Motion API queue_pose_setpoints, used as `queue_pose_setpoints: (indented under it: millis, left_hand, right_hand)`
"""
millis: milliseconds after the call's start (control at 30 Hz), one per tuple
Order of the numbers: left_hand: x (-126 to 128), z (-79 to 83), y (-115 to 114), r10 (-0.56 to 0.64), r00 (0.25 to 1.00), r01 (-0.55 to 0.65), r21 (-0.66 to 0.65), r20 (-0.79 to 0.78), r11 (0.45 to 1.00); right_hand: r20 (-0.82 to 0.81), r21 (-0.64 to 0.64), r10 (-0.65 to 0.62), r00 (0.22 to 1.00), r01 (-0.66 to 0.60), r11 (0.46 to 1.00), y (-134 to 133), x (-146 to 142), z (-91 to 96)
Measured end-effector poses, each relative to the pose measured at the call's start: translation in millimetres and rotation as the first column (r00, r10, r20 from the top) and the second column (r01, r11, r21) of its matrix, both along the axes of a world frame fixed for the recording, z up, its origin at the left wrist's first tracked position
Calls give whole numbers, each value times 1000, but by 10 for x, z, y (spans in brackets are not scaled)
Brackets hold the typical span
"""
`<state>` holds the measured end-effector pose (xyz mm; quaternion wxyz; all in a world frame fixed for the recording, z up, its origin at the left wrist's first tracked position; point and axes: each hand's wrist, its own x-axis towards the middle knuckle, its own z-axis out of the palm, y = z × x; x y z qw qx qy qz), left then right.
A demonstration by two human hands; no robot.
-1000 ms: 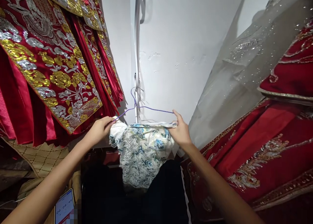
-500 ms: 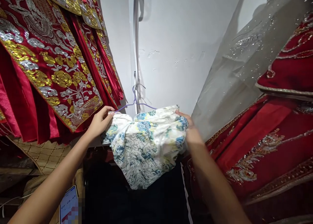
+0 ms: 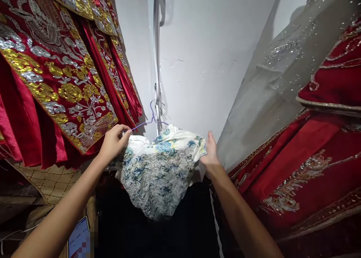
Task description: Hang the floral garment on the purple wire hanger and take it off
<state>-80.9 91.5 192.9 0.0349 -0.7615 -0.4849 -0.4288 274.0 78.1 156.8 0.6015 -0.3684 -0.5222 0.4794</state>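
A white blouse [image 3: 158, 167] with blue and yellow flowers hangs in front of me on a thin purple hanger [image 3: 152, 119]. My left hand [image 3: 115, 140] pinches the blouse's left shoulder, by that end of the hanger. At the right sleeve is my right hand [image 3: 211, 151], open, its visible finger pointing up and clear of the cloth. The sleeve's edge touches or overlaps this hand, and its other fingers are hidden. The hanger's right arm runs under the collar, so its tip is out of sight.
Red gowns with gold and silver embroidery [image 3: 70, 85] hang at left. Sparkly white tulle [image 3: 262, 88] and a beaded dark red gown [image 3: 296, 167] hang at right. A metal upright [image 3: 156, 62] stands by the white wall [image 3: 203, 36]. A phone [image 3: 79, 237] showing a timer lies at lower left.
My right hand has shifted left and opened away from the shoulder cloth. The blouse's right side has drawn inward and its sleeve now shows. My left hand keeps its grip.
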Motion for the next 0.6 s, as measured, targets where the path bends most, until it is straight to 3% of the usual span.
queue_pose_setpoints:
  millis: [133,200,267,333,400,467,533,600]
  left_hand:
    - [136,149,105,46,997,-48,32,60,998]
    - [196,192,109,66,990,-72,47,121,996]
    - [245,190,57,60,975,-74,61,212,995]
    - [307,152,-44,3,947,-30,80,322,996]
    - [413,108,-172,-88,902,44,112,424,993]
    - [578,88,-316,-158,836,107,127,525,986]
    - [790,100,-463,-216,744,211,85,632,974]
    - [998,124,-590,-258,637,385,-10,727,923]
  right_hand:
    - [51,34,45,998,-46,998,-114,29,309]
    - [178,8,206,962,-211,978,-255,-35,444]
    - [354,-34,419,836,-437,899,-394,-119,485]
    - [546,-48,465,697,-529,847,-483,-208,408]
    - [694,17,304,653,-437,899,-499,-316,236]
    - [773,159,64,631,-290,944,-458,-462,22]
    - [806,326,-141,574,-234,916,-398,-644,-173]
    - [786,499,-325,526,-230,835,-353,-822,-316]
